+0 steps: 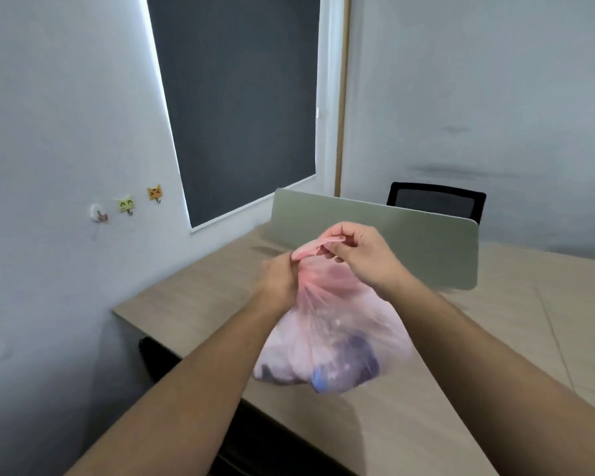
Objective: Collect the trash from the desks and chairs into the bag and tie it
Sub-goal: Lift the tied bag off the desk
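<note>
two bare forearms reach forward from the bottom of the view, and both hands meet at the top of a thin pink plastic bag (327, 338). the bag is held up over a pale wood-grain counter (443, 424); whether its bottom touches the surface i cannot tell. it is full and bulging, see-through enough to show crumpled pale shapes and something dark blue low down on its right side.

the left hand (277, 278) is closed around the gathered neck of the bag, squeezing the plastic into a bunch. the right hand (361, 255) sits just above and to the right of it, fingers curled and pinching a twisted pink strip of the bag's top (318, 244), which runs between the two hands. the hands are close together, nearly touching.

behind the bag, a low grey-green divider panel (409, 242) stands upright across the counter. the black mesh back of a chair (435, 201) shows over the panel's far side, against a pale grey wall marked with dark smudges.

to the left, the counter's edge meets a white wall. three small hooks (128, 205) are stuck there in a rising row: one white and round, one yellow-green and one orange, the last two shaped like cat faces. above the counter's far left corner a dark roller blind (237, 97) covers a window, with bright light leaking along its left and lower edges.

something dark sits under the near-left part of the counter; i cannot tell what it is.
</note>
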Motion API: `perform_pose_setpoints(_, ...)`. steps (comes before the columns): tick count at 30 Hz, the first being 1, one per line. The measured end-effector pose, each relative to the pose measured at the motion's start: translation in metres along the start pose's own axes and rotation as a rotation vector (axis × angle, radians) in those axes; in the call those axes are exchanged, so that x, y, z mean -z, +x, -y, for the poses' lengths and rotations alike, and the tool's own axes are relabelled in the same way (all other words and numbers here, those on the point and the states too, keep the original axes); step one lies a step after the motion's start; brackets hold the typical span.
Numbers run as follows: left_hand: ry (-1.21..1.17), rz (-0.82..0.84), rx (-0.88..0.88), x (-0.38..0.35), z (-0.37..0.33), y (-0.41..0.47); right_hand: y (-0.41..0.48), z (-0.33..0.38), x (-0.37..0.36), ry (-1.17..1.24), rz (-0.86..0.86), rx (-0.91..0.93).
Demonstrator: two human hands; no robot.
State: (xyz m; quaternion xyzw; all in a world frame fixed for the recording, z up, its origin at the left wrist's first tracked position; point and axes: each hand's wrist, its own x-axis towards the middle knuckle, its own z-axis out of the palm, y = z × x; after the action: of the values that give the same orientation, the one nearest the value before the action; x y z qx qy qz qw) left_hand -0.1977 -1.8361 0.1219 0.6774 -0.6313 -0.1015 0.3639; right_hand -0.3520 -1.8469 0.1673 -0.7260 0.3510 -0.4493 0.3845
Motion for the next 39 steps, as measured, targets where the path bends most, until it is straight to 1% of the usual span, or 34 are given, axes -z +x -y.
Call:
perform_pose_setpoints(2,-0.088,-0.159,0.114,0.026,0.001,-0.012,-0.004,0.003,0.004,-0.152,-0.128,0.036)
perform_pose_setpoints(4,-0.173,-0.372,0.271,0.056,0.012,-0.024,-0.009,0.006,0.005,-0.291,-0.328,0.053)
perform_pose_setpoints(5,-0.248,-0.457,0.343,0.073,0.019,-0.029,-0.011,0.007,0.003,-0.289,-0.422,0.045)
perform_pose_setpoints(6,-0.316,-0.546,0.394,0.091,0.027,-0.036,-0.012,0.009,-0.003,-0.246,-0.475,0.022)
perform_pose_setpoints(7,-0.384,-0.616,0.430,0.108,0.032,-0.044,-0.012,0.012,-0.011,-0.174,-0.478,-0.024)
perform_pose_setpoints(8,-0.451,-0.687,0.449,0.123,0.037,-0.050,-0.011,0.014,-0.022,-0.071,-0.430,-0.084)
perform_pose_setpoints(9,-0.526,-0.770,0.465,0.141,0.043,-0.060,-0.010,0.022,-0.040,0.033,-0.327,-0.150)
perform_pose_setpoints(11,-0.655,-0.904,0.508,0.168,0.052,-0.076,-0.009,0.041,-0.069,0.227,-0.083,-0.284)
perform_pose_setpoints(12,-0.683,-0.967,0.523,0.185,0.058,-0.086,-0.011,0.055,-0.087,0.329,0.055,-0.315)
perform_pose_setpoints(14,-0.706,-1.044,0.526,0.210,0.070,-0.105,-0.014,0.085,-0.117,0.503,0.293,-0.310)
perform_pose_setpoints(16,-0.636,-1.070,0.519,0.232,0.084,-0.124,-0.011,0.107,-0.143,0.582,0.455,-0.304)
perform_pose_setpoints(19,-0.526,-1.052,0.554,0.265,0.124,-0.157,-0.003,0.132,-0.203,0.562,0.651,-0.335)
perform_pose_setpoints(21,-0.548,-0.994,0.573,0.279,0.146,-0.172,0.002,0.138,-0.240,0.517,0.722,-0.357)
perform_pose_setpoints(23,-0.558,-0.903,0.579,0.292,0.176,-0.185,0.006,0.138,-0.286,0.495,0.776,-0.384)
perform_pose_setpoints(24,-0.554,-0.822,0.578,0.298,0.192,-0.190,0.008,0.135,-0.311,0.499,0.791,-0.400)
perform_pose_setpoints(27,-0.681,-0.529,0.583,0.308,0.246,-0.194,0.015,0.115,-0.373,0.516,0.781,-0.481)
perform_pose_setpoints(29,-0.733,-0.381,0.691,0.309,0.293,-0.189,0.021,0.094,-0.413,0.500,0.754,-0.531)
perform_pose_setpoints(30,-0.761,-0.334,0.731,0.306,0.317,-0.187,0.021,0.083,-0.428,0.502,0.748,-0.555)
perform_pose_setpoints(32,-0.825,-0.298,0.815,0.293,0.357,-0.183,0.018,0.063,-0.454,0.490,0.742,-0.589)
perform_pose_setpoints(35,-0.957,-0.247,0.895,0.264,0.394,-0.182,0.017,0.027,-0.488,0.451,0.683,-0.631)
perform_pose_setpoints(37,-1.035,-0.218,0.992,0.235,0.420,-0.186,0.012,-0.004,-0.504,0.374,0.641,-0.643)
perform_pose_setpoints(39,-1.069,-0.227,1.088,0.206,0.444,-0.189,0.008,-0.038,-0.520,0.286,0.612,-0.668)
